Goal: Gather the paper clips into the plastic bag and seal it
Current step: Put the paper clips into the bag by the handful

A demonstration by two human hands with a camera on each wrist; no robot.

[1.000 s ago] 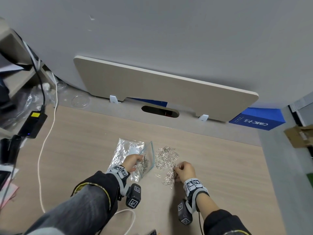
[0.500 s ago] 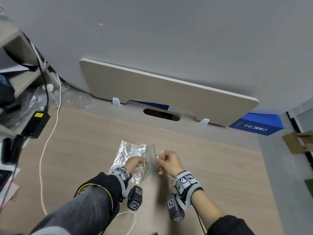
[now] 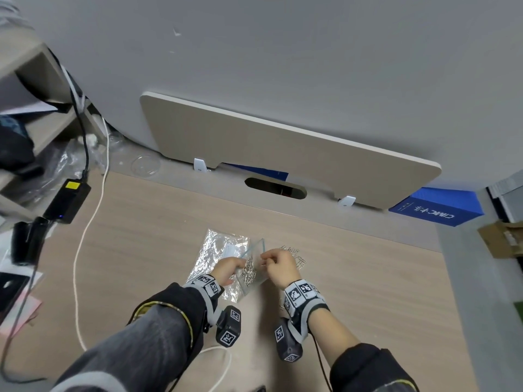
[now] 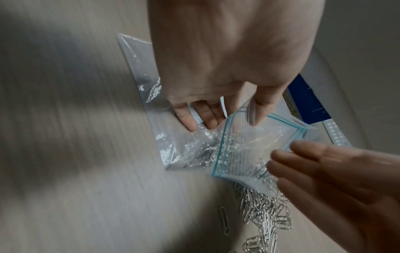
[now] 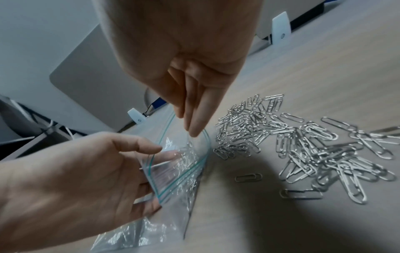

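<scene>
Head view: clear plastic bag [image 3: 250,271] with teal zip edge, mouth held open by left hand [image 3: 226,269], clips inside; right hand [image 3: 278,265] at the mouth. Pale wood-grain surface [image 3: 141,236], grey wall behind.

Left wrist view: left fingers [image 4: 186,118] pinching bag rim.

Right wrist view: right fingers [image 5: 194,119] straight, together, tips at bag mouth; paper clips [image 5: 303,145] heaped just beside bag.

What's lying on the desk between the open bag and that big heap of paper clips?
One stray paper clip on bare wood, between the bag and the heap; the right wrist view shows it.
</scene>
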